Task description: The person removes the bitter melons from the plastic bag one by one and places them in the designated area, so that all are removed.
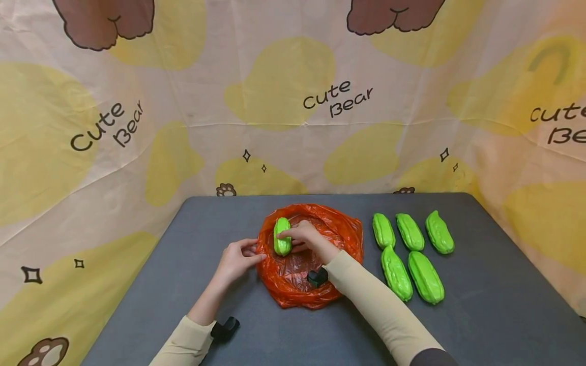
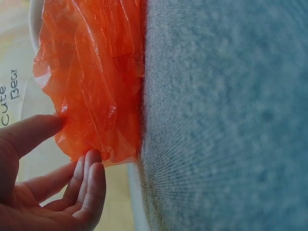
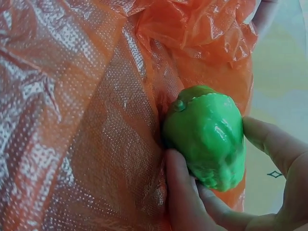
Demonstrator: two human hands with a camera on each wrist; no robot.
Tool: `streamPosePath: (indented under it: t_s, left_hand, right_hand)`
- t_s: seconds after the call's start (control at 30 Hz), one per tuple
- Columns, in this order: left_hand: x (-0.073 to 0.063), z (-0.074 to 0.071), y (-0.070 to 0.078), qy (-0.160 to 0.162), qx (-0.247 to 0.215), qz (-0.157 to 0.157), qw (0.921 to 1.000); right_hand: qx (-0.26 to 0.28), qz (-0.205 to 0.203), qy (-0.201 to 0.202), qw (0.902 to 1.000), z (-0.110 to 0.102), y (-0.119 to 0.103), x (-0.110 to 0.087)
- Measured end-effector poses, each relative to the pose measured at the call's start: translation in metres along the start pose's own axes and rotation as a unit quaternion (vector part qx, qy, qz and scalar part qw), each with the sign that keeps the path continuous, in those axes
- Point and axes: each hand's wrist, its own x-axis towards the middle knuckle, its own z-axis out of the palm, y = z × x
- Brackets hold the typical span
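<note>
A green, glossy, lumpy bitter melon (image 1: 282, 237) stands nearly upright over the left part of an open red plastic bag (image 1: 311, 300). My right hand (image 1: 308, 238) reaches over the bag and grips it. In the right wrist view, thumb and fingers hold the bitter melon (image 3: 207, 134) from its sides, with the wrinkled bag (image 3: 110, 130) around it. My left hand (image 1: 237, 262) is at the bag's left side. In the left wrist view, its thumb and fingertips, spread apart, touch the outside of the bag (image 2: 96, 82).
Several more bitter melons (image 1: 426, 277) lie in two rows on the dark grey table (image 1: 480, 315), right of the bag. A white curved rim (image 2: 34, 24) shows behind the bag in the left wrist view. A patterned cloth (image 1: 274, 86) hangs behind the table.
</note>
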Motion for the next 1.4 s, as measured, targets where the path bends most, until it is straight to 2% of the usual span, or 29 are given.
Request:
streamPosePath:
  t_s: [0.33,0.6,1.03,1.4]
  left_hand:
    - [0.000,0.000,-0.002,0.004,-0.002,0.007,1.0000]
    - [-0.001,0.002,-0.001,0.005,-0.005,-0.002,1.0000]
    - [-0.001,0.003,-0.001,0.005,-0.006,-0.002,1.0000]
    - [-0.002,0.002,-0.001,0.005,-0.012,0.002,0.9999]
  right_hand:
    - [0.007,-0.001,-0.016,0.9999,-0.006,0.002,0.001]
    - [-0.001,-0.008,-0.022,0.9997,-0.011,0.002,-0.002]
    - [-0.026,-0.037,-0.015,0.9989,-0.021,-0.006,-0.018]
    - [-0.021,-0.063,-0.037,0.9971,-0.037,-0.016,-0.039]
